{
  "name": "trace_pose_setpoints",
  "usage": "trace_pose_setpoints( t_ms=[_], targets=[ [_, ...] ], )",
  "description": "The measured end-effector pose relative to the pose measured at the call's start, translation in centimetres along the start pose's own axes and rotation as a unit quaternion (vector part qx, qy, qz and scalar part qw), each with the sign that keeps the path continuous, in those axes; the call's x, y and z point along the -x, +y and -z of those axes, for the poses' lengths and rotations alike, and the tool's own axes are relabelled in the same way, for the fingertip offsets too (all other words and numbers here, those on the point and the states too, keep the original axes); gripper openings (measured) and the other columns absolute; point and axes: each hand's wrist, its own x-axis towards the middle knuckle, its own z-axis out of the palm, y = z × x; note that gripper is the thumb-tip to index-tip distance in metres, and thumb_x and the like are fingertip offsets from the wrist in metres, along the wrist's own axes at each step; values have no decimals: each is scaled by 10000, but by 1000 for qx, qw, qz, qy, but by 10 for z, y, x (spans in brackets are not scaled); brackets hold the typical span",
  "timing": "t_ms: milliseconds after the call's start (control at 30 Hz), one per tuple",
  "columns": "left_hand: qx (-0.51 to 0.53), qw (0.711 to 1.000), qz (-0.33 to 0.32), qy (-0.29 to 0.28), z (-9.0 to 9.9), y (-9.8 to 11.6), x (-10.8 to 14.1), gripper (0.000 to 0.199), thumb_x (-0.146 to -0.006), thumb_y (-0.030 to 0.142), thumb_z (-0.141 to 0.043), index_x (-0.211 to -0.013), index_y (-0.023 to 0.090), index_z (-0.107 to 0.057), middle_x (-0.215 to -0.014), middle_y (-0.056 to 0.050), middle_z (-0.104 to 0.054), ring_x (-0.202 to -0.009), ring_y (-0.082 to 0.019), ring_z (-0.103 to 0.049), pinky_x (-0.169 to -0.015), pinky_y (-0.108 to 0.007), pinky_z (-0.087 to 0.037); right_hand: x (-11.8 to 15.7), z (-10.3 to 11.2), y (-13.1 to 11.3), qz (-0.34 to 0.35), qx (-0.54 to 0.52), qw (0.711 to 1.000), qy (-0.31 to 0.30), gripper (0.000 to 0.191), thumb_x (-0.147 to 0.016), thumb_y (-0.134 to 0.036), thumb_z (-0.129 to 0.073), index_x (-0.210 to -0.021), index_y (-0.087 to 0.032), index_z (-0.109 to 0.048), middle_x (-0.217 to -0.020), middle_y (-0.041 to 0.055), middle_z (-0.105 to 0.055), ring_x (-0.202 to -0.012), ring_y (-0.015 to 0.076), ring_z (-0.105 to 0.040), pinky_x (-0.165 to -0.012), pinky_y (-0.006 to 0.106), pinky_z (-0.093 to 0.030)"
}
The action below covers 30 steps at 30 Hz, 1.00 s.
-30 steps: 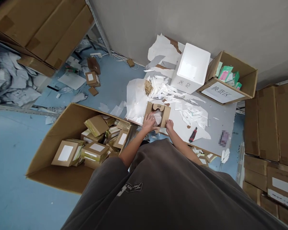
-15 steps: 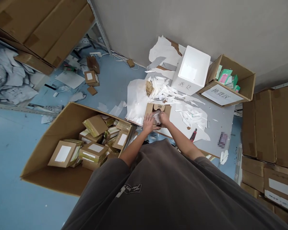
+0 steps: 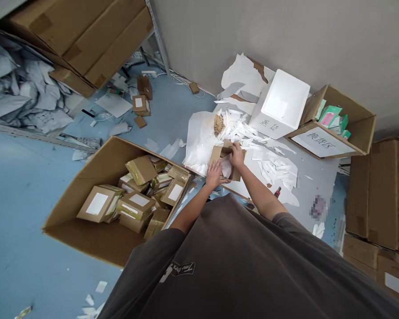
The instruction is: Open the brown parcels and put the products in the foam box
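Observation:
A small cardboard box [image 3: 215, 154] lies at the table's near edge with its flaps open and whitish wrapping [image 3: 225, 168] inside. My left hand [image 3: 214, 174] rests on the box's near left side, fingers stretched out over the flap. At the far right part of the opening, my right hand [image 3: 237, 155] has its fingers bent around a raised cardboard flap. What lies beneath the wrapping is hidden.
Torn white paper strips [image 3: 237, 126] and a crumpled brown wad [image 3: 218, 124] litter the table. Behind stand a white foam box [image 3: 269, 126] and a labelled carton [image 3: 322, 144]. A red cutter [image 3: 277, 192] lies right. A large carton [image 3: 86, 188] with several taped boxes stands left.
My right hand has moved from the whitish wrapping inside the box to the far flap, which now stands raised. My left hand stays on the box. The view has shifted slightly.

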Motion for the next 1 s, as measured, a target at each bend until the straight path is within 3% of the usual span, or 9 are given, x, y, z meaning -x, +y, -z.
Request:
trace_pose_setpoints(
  t_ms=[67,200,367,500,733,900,1000],
  targets=[
    [1,1000,1,1,1,2,0,1042,-804,568,-909,-1658,149,-485,-1849,-173,-187,-1727,-398,-112,-1399,-604,-123,9,-7,-1,-11,-10,1000,-10,456,-881,-180,-599,-1318,-164,-728,-1469,173,-652,-1443,361,-517,-1276,525,-395],
    [7,1000,4,-1,0,3,0,1057,-799,574,-909,-1667,158,-472,-1844,-170,-215,-1727,-389,-125,-1403,-589,-128,27,-31,1,-60,-14,989,-133,286,-790,-211,-760,-1075,-182,-757,-1174,167,-746,-1251,368,-632,-1207,518,-450],
    [10,1000,-7,19,-5,0,1,987,-814,567,-903,-1632,164,-525,-1839,-169,-229,-1718,-410,-157,-1396,-610,-150,17,-62,4,-70,34,980,-185,582,-726,-245,-883,-1274,-155,-710,-1353,226,-695,-1433,407,-516,-1329,594,-212],
    [5,1000,1,25,-13,-2,2,992,-830,606,-880,-1627,134,-525,-1843,-168,-218,-1729,-389,-112,-1405,-588,-140,7,-71,4,-90,154,958,-227,711,-733,-203,-889,-1407,-162,-665,-1488,270,-600,-1498,441,-448,-1309,613,-219],
    [5,999,5,35,-23,-2,-1,1024,-822,617,-885,-1656,159,-507,-1849,-139,-212,-1728,-391,-116,-1399,-597,-149,-17,-55,-15,-77,369,871,-314,902,-690,-183,-925,-1534,-130,-610,-1606,297,-534,-1521,440,-465,-1256,596,-354],
    [22,999,21,39,-22,-2,0,1078,-775,551,-933,-1678,174,-482,-1848,-130,-224,-1728,-388,-117,-1410,-568,-127,-25,-30,-39,-52,329,874,-354,547,-693,-150,-944,-1221,-118,-806,-1259,237,-790,-1192,392,-741,-1049,445,-565],
    [49,997,30,48,-20,0,-1,1158,-780,523,-932,-1737,184,-375,-1842,-135,-244,-1725,-385,-139,-1410,-567,-114,-14,-8,-53,-26,309,887,-342,402,-768,-145,-898,-1161,-117,-816,-1178,210,-821,-1092,353,-782,-934,352,-592]
  ],
)
